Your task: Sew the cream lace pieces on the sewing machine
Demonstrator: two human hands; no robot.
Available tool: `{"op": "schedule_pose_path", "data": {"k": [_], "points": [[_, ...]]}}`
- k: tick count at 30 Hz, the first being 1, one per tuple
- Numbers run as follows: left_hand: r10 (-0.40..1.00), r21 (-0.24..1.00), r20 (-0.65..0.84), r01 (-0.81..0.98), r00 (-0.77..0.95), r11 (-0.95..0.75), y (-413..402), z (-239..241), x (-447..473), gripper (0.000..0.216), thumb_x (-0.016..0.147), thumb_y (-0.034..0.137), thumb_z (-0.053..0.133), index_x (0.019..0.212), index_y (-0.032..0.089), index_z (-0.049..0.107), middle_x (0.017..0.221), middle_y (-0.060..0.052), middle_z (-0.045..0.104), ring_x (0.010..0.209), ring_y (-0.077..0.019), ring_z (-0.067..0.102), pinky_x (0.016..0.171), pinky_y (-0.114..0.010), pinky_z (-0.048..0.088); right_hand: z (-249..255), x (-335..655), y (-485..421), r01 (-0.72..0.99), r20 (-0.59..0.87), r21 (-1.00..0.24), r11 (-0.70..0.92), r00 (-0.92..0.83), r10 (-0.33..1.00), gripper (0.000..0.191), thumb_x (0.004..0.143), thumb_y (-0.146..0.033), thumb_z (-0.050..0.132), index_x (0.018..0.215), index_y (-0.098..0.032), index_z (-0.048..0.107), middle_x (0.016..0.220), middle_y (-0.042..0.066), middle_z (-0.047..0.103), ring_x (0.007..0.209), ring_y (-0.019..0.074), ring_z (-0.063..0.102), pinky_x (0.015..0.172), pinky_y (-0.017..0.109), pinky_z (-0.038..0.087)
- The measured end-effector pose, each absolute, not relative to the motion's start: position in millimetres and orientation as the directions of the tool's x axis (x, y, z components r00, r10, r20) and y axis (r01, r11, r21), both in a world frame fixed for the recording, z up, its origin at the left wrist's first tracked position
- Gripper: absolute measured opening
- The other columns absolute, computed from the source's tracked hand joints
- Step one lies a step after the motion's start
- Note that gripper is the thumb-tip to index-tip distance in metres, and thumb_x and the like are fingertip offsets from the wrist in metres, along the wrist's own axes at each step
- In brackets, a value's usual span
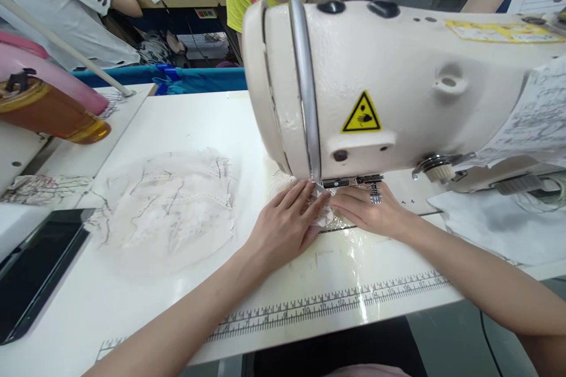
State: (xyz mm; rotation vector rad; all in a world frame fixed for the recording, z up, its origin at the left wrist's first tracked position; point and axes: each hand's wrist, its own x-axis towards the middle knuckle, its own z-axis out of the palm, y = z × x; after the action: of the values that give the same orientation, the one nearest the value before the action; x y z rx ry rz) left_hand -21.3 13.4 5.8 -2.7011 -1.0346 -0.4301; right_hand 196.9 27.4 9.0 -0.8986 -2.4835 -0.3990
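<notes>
A cream sewing machine (pixel 398 82) fills the upper right of the head view. Under its presser foot (pixel 338 184) lies a small piece of white lace (pixel 325 215). My left hand (pixel 285 224) lies flat on the lace, fingers stretched toward the foot. My right hand (pixel 369 212) rests on the lace from the right, fingers flat and close together, just below the needle screw. Both hands press the lace against the machine bed; neither grips it.
A pile of lace pieces (pixel 170 212) lies to the left on the white table (pixel 186 123). A dark phone (pixel 35 271) sits at the left edge, an amber bottle (pixel 48 112) above it. A printed ruler (pixel 336 300) runs along the front edge. Other people work beyond.
</notes>
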Motion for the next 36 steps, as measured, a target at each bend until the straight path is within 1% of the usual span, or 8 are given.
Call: {"op": "schedule_pose_path", "data": {"k": [4, 7, 10, 14, 18, 24, 30, 36], "points": [[0.502, -0.110, 0.412, 0.589, 0.760, -0.801, 13, 7, -22, 0.032, 0.092, 0.019, 0.046, 0.121, 0.011, 0.058, 0.126, -0.013, 0.061, 0.118, -0.0248, 0.057, 0.099, -0.042, 0.049, 13, 196, 29, 0.639, 0.534, 0.157, 0.753, -0.696, 0.479, 0.014, 0.088, -0.016, 0.052, 0.089, -0.023, 0.064, 0.077, -0.005, 0.067, 0.059, 0.0093, 0.051, 0.060, 0.027, 0.038], [0.456, -0.121, 0.423, 0.548, 0.783, -0.828, 12, 8, -24, 0.026, 0.092, 0.013, 0.046, 0.112, 0.009, 0.061, 0.121, -0.011, 0.064, 0.115, -0.0218, 0.059, 0.098, -0.037, 0.052, 14, 192, 31, 0.572, 0.546, 0.111, 0.813, -0.719, 0.431, 0.015, 0.087, -0.012, 0.052, 0.082, -0.021, 0.063, 0.075, -0.006, 0.068, 0.065, 0.0084, 0.055, 0.059, 0.025, 0.040], [0.485, -0.115, 0.431, 0.580, 0.761, -0.807, 12, 8, -26, 0.023, 0.092, 0.016, 0.048, 0.106, 0.008, 0.063, 0.117, -0.012, 0.066, 0.110, -0.0227, 0.062, 0.095, -0.037, 0.054, 9, 188, 31, 0.508, 0.525, 0.019, 0.861, -0.738, 0.424, 0.020, 0.088, -0.007, 0.050, 0.081, -0.020, 0.063, 0.079, -0.005, 0.068, 0.072, 0.0079, 0.058, 0.065, 0.023, 0.044], [0.509, -0.100, 0.439, 0.603, 0.741, -0.792, 15, 9, -28, 0.022, 0.092, 0.017, 0.047, 0.103, 0.010, 0.065, 0.115, -0.011, 0.067, 0.108, -0.0219, 0.064, 0.094, -0.036, 0.054, -2, 185, 28, 0.505, 0.501, -0.081, 0.859, -0.724, 0.474, 0.022, 0.089, -0.008, 0.049, 0.090, -0.023, 0.065, 0.088, -0.003, 0.070, 0.085, 0.0106, 0.061, 0.078, 0.026, 0.046], [0.548, -0.087, 0.426, 0.636, 0.719, -0.767, 16, 10, -27, 0.023, 0.093, 0.017, 0.045, 0.103, 0.009, 0.064, 0.115, -0.010, 0.068, 0.107, -0.0212, 0.064, 0.095, -0.035, 0.054, -7, 184, 27, 0.527, 0.485, -0.154, 0.836, -0.697, 0.529, 0.022, 0.090, -0.010, 0.050, 0.094, -0.024, 0.066, 0.092, -0.002, 0.071, 0.090, 0.0119, 0.062, 0.082, 0.028, 0.046], [0.608, -0.046, 0.402, 0.678, 0.685, -0.733, 15, 8, -26, 0.023, 0.093, 0.017, 0.042, 0.103, 0.013, 0.064, 0.118, -0.010, 0.066, 0.111, -0.0214, 0.062, 0.095, -0.036, 0.054, -7, 183, 29, 0.545, 0.446, -0.187, 0.817, -0.694, 0.565, 0.022, 0.089, -0.010, 0.052, 0.097, -0.025, 0.067, 0.095, -0.001, 0.070, 0.092, 0.0132, 0.062, 0.082, 0.030, 0.048], [0.645, -0.045, 0.381, 0.710, 0.662, -0.703, 14, 6, -25, 0.025, 0.092, 0.016, 0.041, 0.105, 0.010, 0.061, 0.122, -0.014, 0.063, 0.113, -0.0242, 0.061, 0.093, -0.038, 0.054, -4, 183, 33, 0.551, 0.425, -0.204, 0.810, -0.695, 0.580, 0.023, 0.091, -0.011, 0.048, 0.095, -0.023, 0.068, 0.092, 0.001, 0.070, 0.090, 0.0146, 0.062, 0.079, 0.030, 0.050], [0.643, -0.073, 0.395, 0.720, 0.656, -0.690, 14, 4, -23, 0.026, 0.092, 0.016, 0.041, 0.108, 0.008, 0.060, 0.122, -0.015, 0.063, 0.114, -0.0255, 0.059, 0.094, -0.038, 0.053, 1, 184, 32, 0.600, 0.515, -0.148, 0.787, -0.632, 0.579, 0.022, 0.090, -0.011, 0.049, 0.091, -0.022, 0.068, 0.095, -0.001, 0.072, 0.084, 0.0108, 0.064, 0.074, 0.026, 0.048]]}}
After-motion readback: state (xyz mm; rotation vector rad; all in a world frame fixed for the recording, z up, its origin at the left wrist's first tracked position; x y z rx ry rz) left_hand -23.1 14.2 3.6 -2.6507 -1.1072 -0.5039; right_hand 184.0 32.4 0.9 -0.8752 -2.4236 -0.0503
